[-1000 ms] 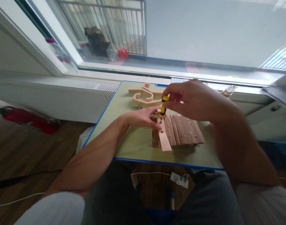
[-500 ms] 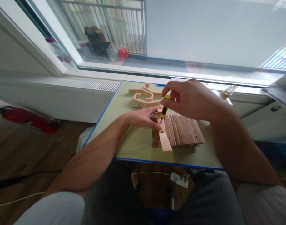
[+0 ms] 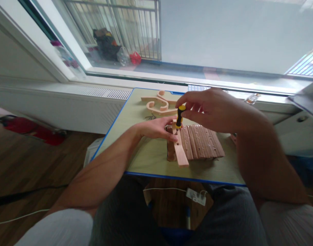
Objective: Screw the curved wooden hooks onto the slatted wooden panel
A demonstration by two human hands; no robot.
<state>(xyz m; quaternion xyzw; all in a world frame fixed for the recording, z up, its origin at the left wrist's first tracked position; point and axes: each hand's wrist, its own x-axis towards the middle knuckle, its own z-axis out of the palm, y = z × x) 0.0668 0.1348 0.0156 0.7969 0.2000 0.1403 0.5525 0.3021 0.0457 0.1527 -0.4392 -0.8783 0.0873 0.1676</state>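
Note:
My right hand [image 3: 197,107] grips a short yellow and black screwdriver [image 3: 180,116] by its handle, fingers and thumb closed around it. The tool stands nearly upright, its tip down on a flat wooden piece [image 3: 181,156] that has a dark hole. My left hand [image 3: 159,128] is closed on the far part of that piece, its thumb lying on top. Under the wood is a pad of corrugated cardboard [image 3: 204,141] with several small holes. Just beyond my left hand lies a small pile of dark screws [image 3: 150,117].
Curved wooden pieces [image 3: 159,106] lie at the back of the green tabletop [image 3: 146,155] with its blue edge. A window and a radiator [image 3: 100,106] stand behind. A red fire extinguisher [image 3: 36,130] lies on the floor at left. A power strip [image 3: 196,196] hangs below the table.
My right hand has shifted its hold on the screwdriver, and the fingers have turned slightly about the handle, which stands a little more upright. My left hand and the wooden piece have stayed put.

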